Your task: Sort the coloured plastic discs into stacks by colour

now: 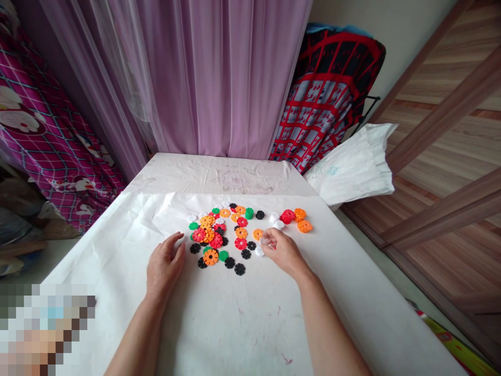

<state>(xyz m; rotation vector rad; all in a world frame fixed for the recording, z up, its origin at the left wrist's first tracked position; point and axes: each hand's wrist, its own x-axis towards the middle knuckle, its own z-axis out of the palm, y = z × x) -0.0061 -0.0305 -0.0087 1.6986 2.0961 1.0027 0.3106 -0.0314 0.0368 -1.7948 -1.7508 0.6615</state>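
Note:
Notched plastic discs in orange, red, green, black and white lie in a loose pile mid-table. My left hand rests just left of the pile, fingers apart and nothing between them. At the pile's right side, my right hand pinches a white disc, partly covered by the fingers; a bit of red shows beneath them. An orange disc lies beside those fingertips. Beyond the right hand sit grouped discs: white, red and orange.
A white cloth covers the table. A white bag stands at its right back edge. Purple curtains hang behind, with a red patterned cloth to their right. A blurred-out patch covers the lower left corner.

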